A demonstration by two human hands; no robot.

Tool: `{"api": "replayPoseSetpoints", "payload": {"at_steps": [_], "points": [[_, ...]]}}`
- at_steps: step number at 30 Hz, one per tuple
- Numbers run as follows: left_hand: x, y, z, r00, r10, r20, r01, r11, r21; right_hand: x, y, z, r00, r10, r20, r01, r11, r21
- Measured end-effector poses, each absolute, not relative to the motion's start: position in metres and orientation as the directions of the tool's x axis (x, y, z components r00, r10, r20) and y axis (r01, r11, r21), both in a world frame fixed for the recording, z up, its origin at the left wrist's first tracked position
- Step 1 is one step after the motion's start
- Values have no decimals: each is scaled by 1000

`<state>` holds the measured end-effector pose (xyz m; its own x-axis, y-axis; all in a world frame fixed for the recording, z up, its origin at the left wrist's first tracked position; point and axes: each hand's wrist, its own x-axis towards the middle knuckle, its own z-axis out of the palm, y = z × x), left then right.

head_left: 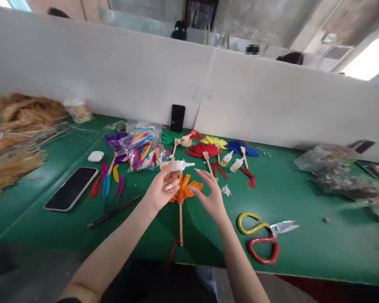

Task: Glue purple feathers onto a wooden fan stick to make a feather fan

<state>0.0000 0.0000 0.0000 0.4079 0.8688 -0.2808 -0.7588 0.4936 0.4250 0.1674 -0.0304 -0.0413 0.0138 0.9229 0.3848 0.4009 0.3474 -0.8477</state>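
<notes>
My left hand (164, 187) is closed around a small white squeeze bottle (178, 165), held level with its narrow nozzle pointing right. My right hand (211, 192) is open just right of the nozzle, its thumb and fingers apart with nothing visible between them. Below both hands lies an orange fan (185, 191) with a wooden handle (181, 227) reaching toward the table's front edge. A red tassel (173, 252) hangs by the handle's end. My hands hide part of the orange fan.
Behind lie a red fan (204, 152), a blue fan (242, 147), glue bottles (236, 164) and bagged feathers (147, 153). Scissors (268, 235) rest at right; a phone (72, 188) and a thin dark stick (113, 211) at left. A white partition (129, 75) borders the green table (303, 202).
</notes>
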Motion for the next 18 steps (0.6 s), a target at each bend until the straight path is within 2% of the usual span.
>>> {"api": "replayPoseSetpoints", "payload": {"at_steps": [4, 8, 10, 15, 18], "points": [[3, -13, 13, 417, 880, -226, -778, 475, 411, 161, -31, -38, -22, 920, 391, 261, 383, -886], [12, -26, 10, 433, 864, -257, -782, 502, 370, 151, -28, -27, 11, 884, 467, 157, 460, -874], [19, -31, 4, 466, 841, -274, -770, 538, 344, 145, -28, -20, 1, 886, 463, 114, 460, -881], [33, -39, -4, 529, 799, -287, -751, 598, 281, 132, -33, -10, 3, 954, 301, 94, 299, -950], [31, -46, -3, 552, 786, -279, -723, 618, 309, 136, -32, -5, 32, 967, 251, 145, 244, -959]]}}
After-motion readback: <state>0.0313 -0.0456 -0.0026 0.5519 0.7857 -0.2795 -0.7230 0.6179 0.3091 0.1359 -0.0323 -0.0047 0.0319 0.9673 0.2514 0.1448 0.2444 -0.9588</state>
